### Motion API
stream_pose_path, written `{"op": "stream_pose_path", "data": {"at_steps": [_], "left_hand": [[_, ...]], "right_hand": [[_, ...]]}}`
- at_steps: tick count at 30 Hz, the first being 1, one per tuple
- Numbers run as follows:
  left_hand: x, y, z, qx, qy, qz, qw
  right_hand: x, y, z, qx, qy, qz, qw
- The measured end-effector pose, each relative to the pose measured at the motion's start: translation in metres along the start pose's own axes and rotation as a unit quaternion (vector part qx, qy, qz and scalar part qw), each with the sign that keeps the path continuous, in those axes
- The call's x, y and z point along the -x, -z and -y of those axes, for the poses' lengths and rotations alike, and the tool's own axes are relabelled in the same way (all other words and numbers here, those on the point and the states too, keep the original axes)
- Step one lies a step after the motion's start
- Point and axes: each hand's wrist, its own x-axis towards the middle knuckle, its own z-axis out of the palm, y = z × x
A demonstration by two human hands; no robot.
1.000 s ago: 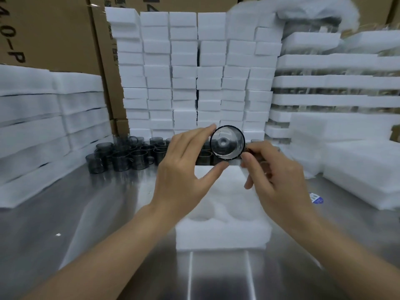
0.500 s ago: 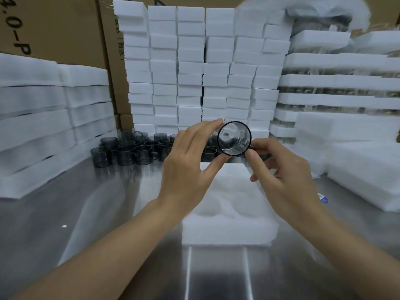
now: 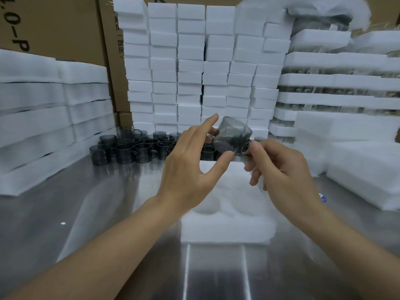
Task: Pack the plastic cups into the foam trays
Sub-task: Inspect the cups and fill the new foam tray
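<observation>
One held cup [image 3: 232, 135], one foam tray [image 3: 227, 230], and over a dozen loose cups [image 3: 129, 148] standing behind.

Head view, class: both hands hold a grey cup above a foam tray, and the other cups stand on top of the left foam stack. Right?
One error: the head view shows the other cups on the steel table beside the left foam stack, not on it. The left hand and right hand do hold the grey cup above the foam tray.
</observation>
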Motion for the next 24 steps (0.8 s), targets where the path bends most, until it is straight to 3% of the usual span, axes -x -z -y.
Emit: {"op": "stream_pose_path", "data": {"at_steps": [2, 4, 6, 13, 24], "left_hand": [[0.000, 0.002, -0.002, 0.011, 0.002, 0.003, 1.000], [-0.001, 0.003, -0.003, 0.018, -0.001, 0.002, 1.000], [-0.001, 0.003, -0.004, 0.011, -0.018, -0.001, 1.000], [-0.002, 0.002, -0.006, -0.014, -0.056, -0.015, 0.998], [-0.002, 0.003, -0.006, -0.011, 0.011, 0.008, 1.000]], "right_hand": [[-0.002, -0.002, 0.003, -0.093, -0.102, 0.019, 0.990], [-0.004, -0.004, 0.006, -0.189, -0.213, 0.050, 0.957], [-0.004, -0.004, 0.008, -0.219, -0.262, 0.083, 0.936], [-0.006, -0.003, 0.010, -0.221, -0.293, 0.116, 0.923], [-0.005, -0.001, 0.011, -0.216, -0.283, 0.130, 0.926]]}}
